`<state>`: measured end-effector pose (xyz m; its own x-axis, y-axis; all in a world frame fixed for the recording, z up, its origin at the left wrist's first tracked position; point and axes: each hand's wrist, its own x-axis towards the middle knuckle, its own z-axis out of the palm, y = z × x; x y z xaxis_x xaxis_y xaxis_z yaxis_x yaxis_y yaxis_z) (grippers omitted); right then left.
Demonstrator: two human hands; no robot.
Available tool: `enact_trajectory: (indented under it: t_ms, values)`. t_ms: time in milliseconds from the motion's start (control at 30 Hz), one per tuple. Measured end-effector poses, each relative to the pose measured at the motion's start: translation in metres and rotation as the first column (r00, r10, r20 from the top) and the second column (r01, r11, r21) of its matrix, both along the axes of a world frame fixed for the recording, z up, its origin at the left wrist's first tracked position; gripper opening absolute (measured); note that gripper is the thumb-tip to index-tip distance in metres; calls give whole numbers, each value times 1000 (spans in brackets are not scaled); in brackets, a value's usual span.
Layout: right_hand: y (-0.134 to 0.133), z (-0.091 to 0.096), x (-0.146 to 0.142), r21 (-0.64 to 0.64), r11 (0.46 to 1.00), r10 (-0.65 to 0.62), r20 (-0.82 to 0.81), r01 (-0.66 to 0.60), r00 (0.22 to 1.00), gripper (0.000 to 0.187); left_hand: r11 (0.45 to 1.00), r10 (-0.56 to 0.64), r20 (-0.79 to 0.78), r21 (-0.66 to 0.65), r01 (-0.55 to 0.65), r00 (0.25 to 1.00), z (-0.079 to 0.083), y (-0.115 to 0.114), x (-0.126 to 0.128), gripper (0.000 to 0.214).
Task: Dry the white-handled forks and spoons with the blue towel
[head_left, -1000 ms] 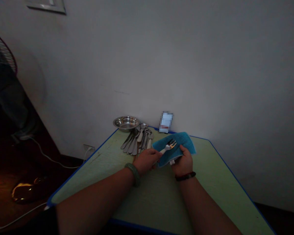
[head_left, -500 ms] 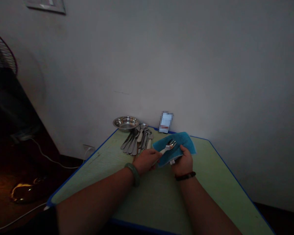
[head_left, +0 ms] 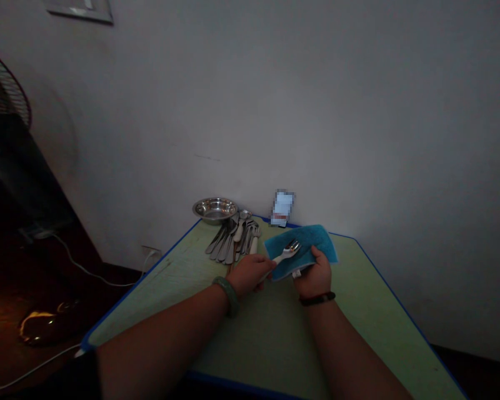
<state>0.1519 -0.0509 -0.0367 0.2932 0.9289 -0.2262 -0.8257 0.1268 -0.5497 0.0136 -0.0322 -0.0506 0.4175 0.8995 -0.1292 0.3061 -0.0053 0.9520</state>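
Observation:
My left hand [head_left: 252,272] is closed around the pale handle of a fork [head_left: 286,253], whose metal tines point up and to the right. Behind the tines spreads a blue cloth [head_left: 312,239] with a white tag at its lower edge. My right hand [head_left: 315,276] grips that cloth from below, its thumb lying over the front. Whether the tines touch the cloth, I cannot tell. Just beyond my left hand lies a pile of cutlery [head_left: 227,244], several spoons and forks with metal or pale handles.
A shiny steel bowl [head_left: 215,210] stands at the table's far left corner. A pixelated phone [head_left: 282,208] leans against the wall behind the cloth. The pale green table [head_left: 266,344] has a blue edge. To the left are a fan [head_left: 8,83] and a white cable [head_left: 95,278].
The cloth and my right hand have shifted slightly to the right. The fork stays in my left hand, almost where it was.

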Motion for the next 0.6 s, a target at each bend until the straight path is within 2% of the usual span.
enact_trajectory:
  t_ms: [133,300,600]
  values:
    - [0,2,0,-14,1000,-19,-27,19,999,28,1000,1,-29,4,0,1000,3,-2,-1,34]
    - [1,-1,1,-7,997,-79,-5,79,997,27,996,13,-55,89,-8,998,3,-3,-1,34]
    - [1,-3,2,-25,999,20,-10,-20,1000,20,994,16,-73,108,-9,997,1,-2,-2,35]
